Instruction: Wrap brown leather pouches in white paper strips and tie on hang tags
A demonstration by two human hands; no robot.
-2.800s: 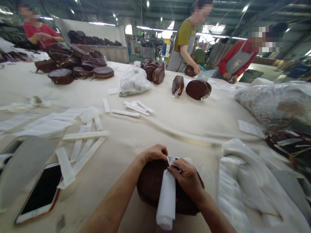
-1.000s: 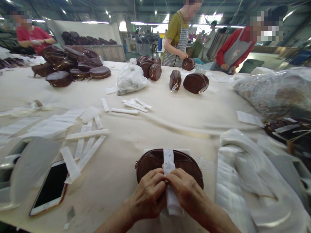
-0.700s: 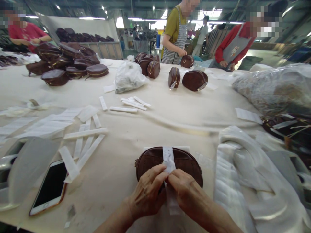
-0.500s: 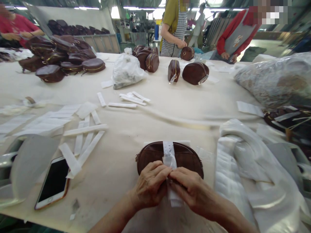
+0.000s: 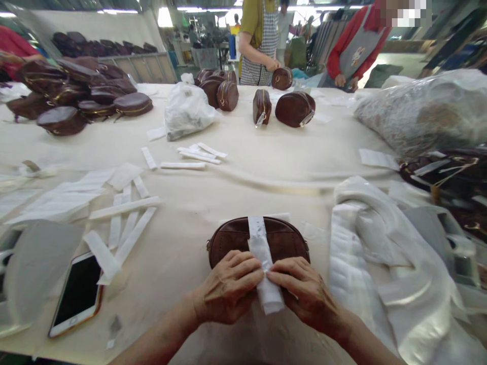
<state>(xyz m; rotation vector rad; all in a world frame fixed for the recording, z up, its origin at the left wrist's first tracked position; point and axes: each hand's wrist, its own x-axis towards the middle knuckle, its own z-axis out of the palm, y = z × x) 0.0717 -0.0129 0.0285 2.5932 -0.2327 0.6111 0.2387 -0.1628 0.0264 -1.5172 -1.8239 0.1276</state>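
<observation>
A dark brown oval bag (image 5: 230, 235) lies on the table in front of me. Down across its middle runs a white wrapping strip (image 5: 258, 234), whose loose lower end hangs over the bag's near side. My left hand (image 5: 228, 286) is closed, fingers bent, gripping the strip's left edge. From the right, my right hand (image 5: 306, 286) pinches the same strip with thumb and fingertips. Both hands rest against the near part of the bag and hide much of it. The fingertips nearly meet at the strip.
White paper strips (image 5: 131, 208) and a phone (image 5: 76, 291) lie to the left. Clear plastic wrap (image 5: 353, 263) is heaped on the right. Farther back are a white plastic bag (image 5: 190, 109), a pile of brown bags (image 5: 61, 121), and people standing across the table.
My fingers have parted slightly, and more of the strip shows between them. The whole view has shifted a little. Across the table, a person still holds a brown bag.
</observation>
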